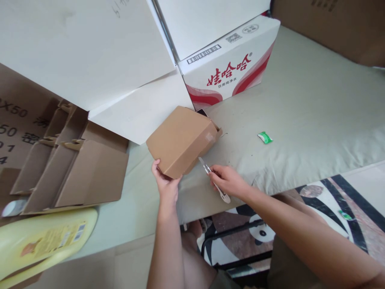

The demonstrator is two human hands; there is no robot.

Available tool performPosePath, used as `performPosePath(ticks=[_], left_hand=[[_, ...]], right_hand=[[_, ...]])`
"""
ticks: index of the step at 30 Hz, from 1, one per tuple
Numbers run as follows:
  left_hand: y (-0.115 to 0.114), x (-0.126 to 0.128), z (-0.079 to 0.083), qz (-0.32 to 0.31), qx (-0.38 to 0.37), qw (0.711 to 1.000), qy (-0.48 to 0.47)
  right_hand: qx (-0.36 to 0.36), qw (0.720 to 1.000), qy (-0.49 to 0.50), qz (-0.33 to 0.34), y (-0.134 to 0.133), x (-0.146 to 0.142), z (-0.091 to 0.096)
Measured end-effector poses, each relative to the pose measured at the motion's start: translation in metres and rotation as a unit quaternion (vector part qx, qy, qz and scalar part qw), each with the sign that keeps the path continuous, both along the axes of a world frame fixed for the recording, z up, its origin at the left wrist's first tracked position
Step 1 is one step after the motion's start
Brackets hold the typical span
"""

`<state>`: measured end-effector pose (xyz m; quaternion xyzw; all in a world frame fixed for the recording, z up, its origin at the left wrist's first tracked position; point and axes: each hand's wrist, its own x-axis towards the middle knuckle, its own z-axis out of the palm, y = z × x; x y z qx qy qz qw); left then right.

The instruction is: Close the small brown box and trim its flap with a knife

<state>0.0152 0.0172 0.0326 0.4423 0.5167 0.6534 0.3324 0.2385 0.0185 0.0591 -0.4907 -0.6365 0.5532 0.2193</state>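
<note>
A small brown cardboard box (183, 136) is held tilted over the cloth-covered surface, its near left corner gripped by my left hand (166, 182). The thumb and fingers of that hand wrap round the corner. In my right hand (227, 180) is a white utility knife (223, 195), closed between thumb and fingers. Its blade points up and left, close to the box's lower edge; I cannot tell whether it touches. At the box's far right end a flap stands slightly out, with something dark beside it.
Behind stands a white carton with red lettering (230, 74), and a large white box (90, 48) leans at the left. Brown cardboard dividers (93, 172) and a yellow bottle (51, 241) lie on the left. A small green wrapper (265, 137) rests on the pale cloth (303, 116).
</note>
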Motion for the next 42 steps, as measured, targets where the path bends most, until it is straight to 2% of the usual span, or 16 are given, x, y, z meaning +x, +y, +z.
performPosePath(ticks=[12,34,42], left_hand=[[0.0003,0.0019,-0.0016,0.000,0.008,1.000,-0.001],[-0.0011,0.0072,-0.0029,-0.003,-0.026,0.999,0.037],[-0.0025,-0.0014,0.0046,-0.020,-0.023,0.998,-0.050]], right_hand=[[0.011,1.000,-0.025,0.011,0.0005,-0.0009,-0.0007],[0.069,0.995,-0.053,0.055,-0.0010,-0.0014,-0.0010],[0.104,0.991,-0.076,0.022,0.0033,0.0081,-0.0036]])
